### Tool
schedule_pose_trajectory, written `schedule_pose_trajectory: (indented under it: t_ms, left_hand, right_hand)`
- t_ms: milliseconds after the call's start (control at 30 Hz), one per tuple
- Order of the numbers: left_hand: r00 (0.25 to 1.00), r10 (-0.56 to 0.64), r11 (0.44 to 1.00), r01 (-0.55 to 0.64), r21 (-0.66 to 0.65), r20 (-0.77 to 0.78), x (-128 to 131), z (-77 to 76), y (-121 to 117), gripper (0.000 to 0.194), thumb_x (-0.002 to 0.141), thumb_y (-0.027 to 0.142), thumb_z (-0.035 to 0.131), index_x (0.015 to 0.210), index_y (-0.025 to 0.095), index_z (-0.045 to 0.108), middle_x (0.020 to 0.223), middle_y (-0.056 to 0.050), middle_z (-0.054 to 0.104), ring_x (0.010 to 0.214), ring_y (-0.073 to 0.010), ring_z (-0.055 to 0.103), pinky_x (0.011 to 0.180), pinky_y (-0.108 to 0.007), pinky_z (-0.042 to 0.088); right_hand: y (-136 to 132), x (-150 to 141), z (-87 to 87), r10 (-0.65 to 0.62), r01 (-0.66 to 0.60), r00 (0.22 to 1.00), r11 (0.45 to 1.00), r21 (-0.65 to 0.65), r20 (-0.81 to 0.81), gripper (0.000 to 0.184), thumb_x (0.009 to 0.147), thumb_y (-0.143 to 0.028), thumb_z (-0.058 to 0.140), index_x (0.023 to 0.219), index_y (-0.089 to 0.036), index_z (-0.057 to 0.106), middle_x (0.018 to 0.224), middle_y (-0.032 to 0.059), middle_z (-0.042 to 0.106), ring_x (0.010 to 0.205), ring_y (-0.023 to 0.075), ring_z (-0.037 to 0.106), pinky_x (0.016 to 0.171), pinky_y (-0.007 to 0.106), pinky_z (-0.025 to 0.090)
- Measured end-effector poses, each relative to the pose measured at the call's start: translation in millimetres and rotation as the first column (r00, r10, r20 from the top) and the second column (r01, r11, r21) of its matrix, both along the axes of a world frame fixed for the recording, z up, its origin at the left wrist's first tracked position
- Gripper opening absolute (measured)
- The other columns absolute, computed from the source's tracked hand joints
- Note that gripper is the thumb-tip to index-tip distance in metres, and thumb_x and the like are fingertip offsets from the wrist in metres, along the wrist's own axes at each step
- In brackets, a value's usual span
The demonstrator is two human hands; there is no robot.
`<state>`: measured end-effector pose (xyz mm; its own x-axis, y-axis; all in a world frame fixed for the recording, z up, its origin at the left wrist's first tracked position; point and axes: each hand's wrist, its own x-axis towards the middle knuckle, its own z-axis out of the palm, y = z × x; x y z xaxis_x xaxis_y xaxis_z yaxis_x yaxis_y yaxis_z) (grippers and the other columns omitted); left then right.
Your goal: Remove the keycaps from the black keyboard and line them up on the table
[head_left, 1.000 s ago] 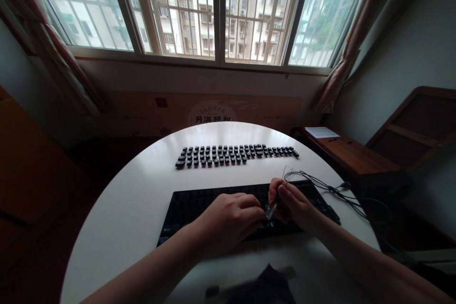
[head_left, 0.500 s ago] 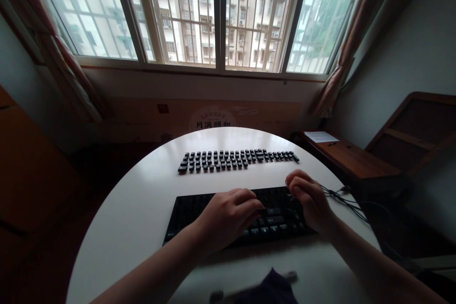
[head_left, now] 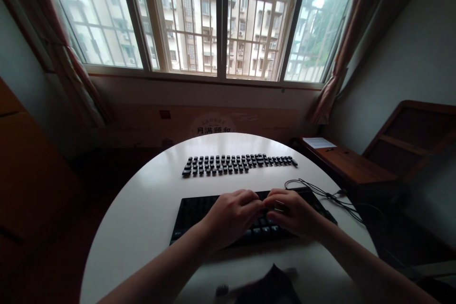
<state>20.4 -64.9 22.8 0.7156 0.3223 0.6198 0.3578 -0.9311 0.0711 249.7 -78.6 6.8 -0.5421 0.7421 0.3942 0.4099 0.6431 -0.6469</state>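
A black keyboard (head_left: 192, 210) lies across the white round table, mostly covered in the middle by my two hands. My left hand (head_left: 231, 216) rests over its centre, fingers bent and drawn together at the tips. Right beside it, my right hand (head_left: 290, 209) comes in from the other side with thumb and fingers curled into a pinch; the fingertips of both hands nearly meet. A small pale-edged shape shows between the right thumb and fingers, but whether it is held or part of the keyboard is unclear. Beyond the keyboard stand rows of loose black keycaps (head_left: 228, 164).
A thin black cable (head_left: 327, 195) runs off the table's right side. Near me lie a dark cloth (head_left: 272, 287) and a small brush (head_left: 222, 290), partly hidden. A wooden bench (head_left: 342, 164) with paper (head_left: 318, 142) stands at right, below the window (head_left: 221, 23).
My right hand has moved left and down from the keyboard's upper right to meet my left hand at its middle. The left hand stays about where it was. The view has tilted slightly upward.
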Motion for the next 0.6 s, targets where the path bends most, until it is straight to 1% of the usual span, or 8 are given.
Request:
schedule_pose_trajectory:
  t_ms: [167, 233, 267, 333, 400, 433, 467, 600]
  left_hand:
    - [0.998, 0.039, 0.999, -0.040, -0.013, -0.043, -1.6, -2.9, 1.1, 0.017, 0.098, 0.023, 0.047, 0.101, 0.019, 0.063, 0.096, -0.005, 0.068, 0.077, -0.0154, 0.064, 0.063, -0.025, 0.051]
    - [0.990, 0.131, 0.989, -0.134, -0.056, -0.050, -2.3, -3.3, 2.5, 0.017, 0.095, 0.026, 0.053, 0.109, 0.019, 0.061, 0.103, -0.007, 0.068, 0.082, -0.0184, 0.065, 0.065, -0.027, 0.052]
    - [0.976, 0.210, 0.973, -0.214, -0.086, -0.060, -2.6, -3.1, 3.6, 0.022, 0.093, 0.027, 0.057, 0.113, 0.019, 0.059, 0.107, -0.008, 0.068, 0.085, -0.0204, 0.065, 0.066, -0.029, 0.052]
    - [0.917, 0.378, 0.907, -0.394, -0.150, -0.123, -3.3, -2.1, 6.7, 0.030, 0.090, 0.029, 0.062, 0.117, 0.018, 0.057, 0.109, -0.009, 0.067, 0.089, -0.0234, 0.066, 0.068, -0.032, 0.053]
    - [0.843, 0.484, 0.826, -0.529, -0.195, -0.235, -3.8, -1.4, 10.2, 0.024, 0.089, 0.029, 0.060, 0.110, 0.018, 0.060, 0.103, -0.008, 0.068, 0.086, -0.0238, 0.067, 0.068, -0.032, 0.052]
    - [0.812, 0.505, 0.794, -0.570, -0.210, -0.293, -3.9, -1.3, 11.7, 0.018, 0.090, 0.029, 0.058, 0.104, 0.018, 0.062, 0.099, -0.008, 0.068, 0.084, -0.0235, 0.067, 0.067, -0.032, 0.052]
    - [0.791, 0.506, 0.773, -0.593, -0.224, -0.345, -3.9, -1.6, 12.9, 0.016, 0.091, 0.029, 0.056, 0.098, 0.018, 0.064, 0.096, -0.007, 0.069, 0.082, -0.0231, 0.067, 0.067, -0.031, 0.051]
    - [0.763, 0.453, 0.740, -0.610, -0.282, -0.461, -2.3, -4.2, 13.2, 0.019, 0.091, 0.031, 0.053, 0.087, 0.018, 0.066, 0.090, -0.007, 0.070, 0.079, -0.0238, 0.068, 0.068, -0.033, 0.051]
  right_hand:
    - [7.6, -0.6, 6.4, 0.023, -0.025, 0.999, 0.995, -0.092, -0.025, 0.022, 0.088, -0.038, 0.068, 0.091, -0.017, 0.069, 0.083, 0.0033, 0.062, 0.070, 0.0145, 0.055, 0.063, 0.025, 0.044]
    - [16.4, 2.9, 13.7, -0.001, 0.002, 1.000, 0.995, -0.104, 0.007, 0.024, 0.086, -0.040, 0.069, 0.093, -0.017, 0.070, 0.081, 0.0024, 0.062, 0.066, 0.0132, 0.054, 0.060, 0.024, 0.043]
    - [23.5, 5.3, 17.9, -0.033, 0.037, 0.998, 0.995, -0.094, 0.046, 0.024, 0.085, -0.040, 0.070, 0.094, -0.017, 0.070, 0.080, 0.0022, 0.063, 0.064, 0.0129, 0.053, 0.059, 0.024, 0.042]
    - [44.0, 9.8, 25.7, -0.147, 0.156, 0.971, 0.987, -0.036, 0.189, 0.021, 0.084, -0.037, 0.070, 0.095, -0.019, 0.073, 0.080, 0.0021, 0.066, 0.064, 0.0133, 0.054, 0.059, 0.024, 0.041]
    - [71.2, 11.9, 30.4, -0.278, 0.281, 0.880, 0.958, 0.051, 0.385, 0.015, 0.079, -0.032, 0.072, 0.089, -0.022, 0.076, 0.083, 0.0028, 0.070, 0.074, 0.0167, 0.061, 0.068, 0.025, 0.043]
    - [86.0, 11.6, 30.6, -0.343, 0.354, 0.816, 0.933, 0.069, 0.465, 0.015, 0.078, -0.032, 0.072, 0.088, -0.023, 0.077, 0.085, 0.0028, 0.072, 0.078, 0.0180, 0.063, 0.070, 0.025, 0.043]
    - [100.7, 10.5, 29.3, -0.378, 0.394, 0.789, 0.916, 0.074, 0.485, 0.016, 0.077, -0.030, 0.071, 0.089, -0.022, 0.078, 0.084, 0.0039, 0.073, 0.078, 0.0193, 0.064, 0.069, 0.026, 0.043]
    - [145.5, 2.1, 10.3, -0.402, 0.449, 0.761, 0.893, 0.034, 0.509, 0.019, 0.077, -0.030, 0.069, 0.091, -0.020, 0.079, 0.087, 0.0047, 0.076, 0.076, 0.0196, 0.067, 0.066, 0.024, 0.045]
